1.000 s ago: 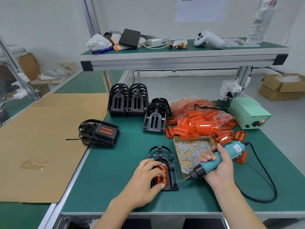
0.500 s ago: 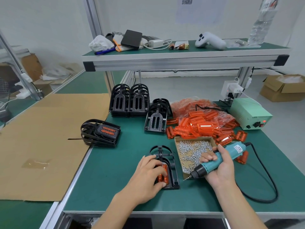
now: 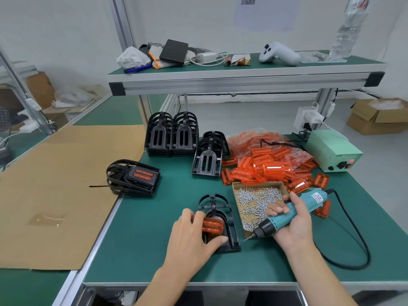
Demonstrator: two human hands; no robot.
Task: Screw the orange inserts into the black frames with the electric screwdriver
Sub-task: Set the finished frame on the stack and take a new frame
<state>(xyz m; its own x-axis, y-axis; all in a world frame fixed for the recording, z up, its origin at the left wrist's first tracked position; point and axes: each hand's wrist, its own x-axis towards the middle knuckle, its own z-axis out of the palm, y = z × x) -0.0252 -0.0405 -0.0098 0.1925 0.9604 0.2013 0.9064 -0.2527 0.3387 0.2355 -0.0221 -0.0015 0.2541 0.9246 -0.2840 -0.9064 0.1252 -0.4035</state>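
Two bare hands work at the near edge of the green-topped desk [image 3: 141, 235]. The left hand [image 3: 192, 237] rests over a black plastic frame [image 3: 220, 226] lying flat on the desk, its fingers and thumb curled round an orange translucent insert [image 3: 213, 226] that sits in the frame's opening. The right hand [image 3: 293, 224] grips a teal electric screwdriver [image 3: 287, 217], fingers wrapped round the barrel; the tool is tilted, with its bit pointing down and left, just beside the frame's right edge and apart from it. A black cord [image 3: 357, 246] loops from the tool's rear across the desk. Behind the right hand, a shallow cardboard tray of small silver screws [image 3: 254, 199] lies touching a heap of loose orange inserts [image 3: 267, 168]. Stacked black frames [image 3: 172, 135] stand farther back. To the left, a finished frame with orange inserts [image 3: 132, 177] lies at the desk's edge beside a sheet of brown cardboard [image 3: 55, 184]. A pale green power box [image 3: 331, 151] sits at far right.
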